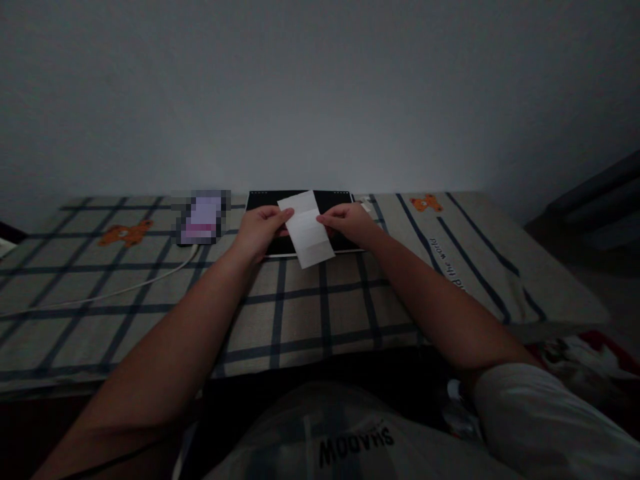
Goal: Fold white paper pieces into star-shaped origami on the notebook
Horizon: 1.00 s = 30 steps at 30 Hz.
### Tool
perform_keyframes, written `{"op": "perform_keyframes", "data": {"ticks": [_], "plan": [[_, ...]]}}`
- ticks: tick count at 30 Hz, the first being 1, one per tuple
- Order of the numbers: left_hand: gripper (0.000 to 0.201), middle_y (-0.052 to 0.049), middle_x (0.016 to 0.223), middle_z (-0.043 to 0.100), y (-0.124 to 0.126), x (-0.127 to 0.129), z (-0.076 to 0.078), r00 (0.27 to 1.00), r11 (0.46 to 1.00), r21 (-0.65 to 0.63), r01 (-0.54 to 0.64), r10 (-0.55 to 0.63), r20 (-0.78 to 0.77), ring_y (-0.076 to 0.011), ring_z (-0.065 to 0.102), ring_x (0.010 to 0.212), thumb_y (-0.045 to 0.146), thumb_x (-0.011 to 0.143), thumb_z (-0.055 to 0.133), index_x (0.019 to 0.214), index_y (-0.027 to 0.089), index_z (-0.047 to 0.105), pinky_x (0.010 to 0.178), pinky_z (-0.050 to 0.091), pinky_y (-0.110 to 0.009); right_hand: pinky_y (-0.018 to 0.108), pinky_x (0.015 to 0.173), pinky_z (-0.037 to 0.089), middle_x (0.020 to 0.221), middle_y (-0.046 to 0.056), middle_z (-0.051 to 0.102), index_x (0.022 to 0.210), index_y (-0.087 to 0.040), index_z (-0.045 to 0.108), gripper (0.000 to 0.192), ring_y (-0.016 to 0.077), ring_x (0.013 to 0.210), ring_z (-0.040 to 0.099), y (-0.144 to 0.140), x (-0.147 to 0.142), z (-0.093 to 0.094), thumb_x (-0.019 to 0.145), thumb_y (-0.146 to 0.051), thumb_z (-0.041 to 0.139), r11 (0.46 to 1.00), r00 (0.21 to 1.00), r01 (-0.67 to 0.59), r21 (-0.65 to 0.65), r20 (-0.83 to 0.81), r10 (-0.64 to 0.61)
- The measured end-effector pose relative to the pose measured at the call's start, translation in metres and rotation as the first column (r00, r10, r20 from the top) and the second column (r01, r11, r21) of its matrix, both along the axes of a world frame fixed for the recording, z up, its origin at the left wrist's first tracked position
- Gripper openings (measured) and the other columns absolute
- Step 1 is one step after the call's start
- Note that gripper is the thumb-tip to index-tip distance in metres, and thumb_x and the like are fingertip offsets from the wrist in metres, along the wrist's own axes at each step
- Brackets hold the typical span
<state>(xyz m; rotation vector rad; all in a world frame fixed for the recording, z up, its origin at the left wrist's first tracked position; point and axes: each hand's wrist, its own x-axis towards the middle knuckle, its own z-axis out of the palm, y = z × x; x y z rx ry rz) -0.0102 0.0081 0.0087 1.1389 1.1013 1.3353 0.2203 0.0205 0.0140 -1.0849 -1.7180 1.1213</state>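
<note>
Between my hands is a creased white sheet of paper [306,230], tilted, with fold lines across it. My left hand [260,230] pinches its left edge between thumb and fingers. On the opposite edge, my right hand [347,221] grips the paper in the same way. Beneath the paper and both hands lies a flat black rectangular item [260,199] with a pale border and small marks along its far edge; the paper and hands cover much of it, so its kind is unclear.
A phone [203,217] with a lit, blurred screen lies to the left, a white cable [150,281] running from it. The checked tablecloth [300,320] has orange bear prints. A pale wall [320,100] rises behind the table. A clear plastic bottle [457,407] is below the near edge.
</note>
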Motion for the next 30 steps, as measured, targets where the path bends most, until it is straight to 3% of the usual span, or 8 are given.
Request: {"op": "perform_keyframes", "data": {"ticks": [6,12,20,25,30], "plan": [[0.039,-0.001,0.068,0.070,-0.001,0.001,0.005,1.000,1.000,-0.013,-0.005,0.004,-0.026,-0.0115,0.063,0.064,0.039,0.061,0.101,0.063,0.016,0.070,0.066,0.059,-0.023,0.030,0.067,0.055,0.071,0.002,0.076,0.077,-0.018,0.079,0.024,0.0149,0.066,0.067,0.004,-0.001,-0.006,0.082,-0.042,0.083,0.994,0.993,-0.050,-0.097,-0.111,0.039],[0.042,0.000,0.064,0.068,-0.004,0.002,0.002,0.996,0.999,-0.021,0.045,-0.046,-0.073,-0.0121,0.063,0.062,0.041,0.061,0.102,0.061,0.016,0.068,0.067,0.060,-0.026,0.030,0.070,0.059,0.073,0.001,0.076,0.079,-0.019,0.079,0.020,0.0144,0.067,0.069,0.010,-0.003,-0.012,0.080,-0.038,0.086,0.991,0.966,-0.024,-0.130,-0.259,-0.011],[0.043,-0.003,0.072,0.073,-0.003,0.003,0.000,0.997,0.996,-0.072,0.059,-0.062,-0.040,-0.0141,0.068,0.068,0.043,0.059,0.104,0.066,0.016,0.071,0.071,0.063,-0.027,0.030,0.070,0.058,0.073,0.001,0.077,0.078,-0.020,0.079,0.011,0.0144,0.067,0.068,0.007,-0.003,-0.009,0.084,-0.028,0.082,0.993,0.974,0.013,-0.117,-0.223,-0.039],[0.037,-0.003,0.079,0.076,-0.002,0.004,0.001,1.000,0.999,-0.033,0.000,0.000,-0.004,-0.0161,0.072,0.076,0.037,0.066,0.101,0.074,0.016,0.073,0.075,0.065,-0.029,0.029,0.070,0.057,0.073,0.002,0.076,0.079,-0.019,0.079,0.014,0.0143,0.067,0.067,0.008,-0.002,-0.010,0.085,-0.031,0.082,0.995,0.985,0.031,-0.093,-0.166,-0.046],[0.034,-0.003,0.078,0.075,-0.002,0.002,0.002,0.999,0.999,-0.024,0.030,-0.029,0.030,-0.0147,0.070,0.073,0.035,0.068,0.100,0.072,0.017,0.072,0.073,0.063,-0.026,0.029,0.072,0.060,0.076,0.002,0.079,0.080,-0.019,0.079,0.017,0.0145,0.070,0.069,0.008,-0.003,-0.010,0.077,-0.034,0.087,0.989,0.974,0.000,-0.145,-0.225,-0.033]]}}
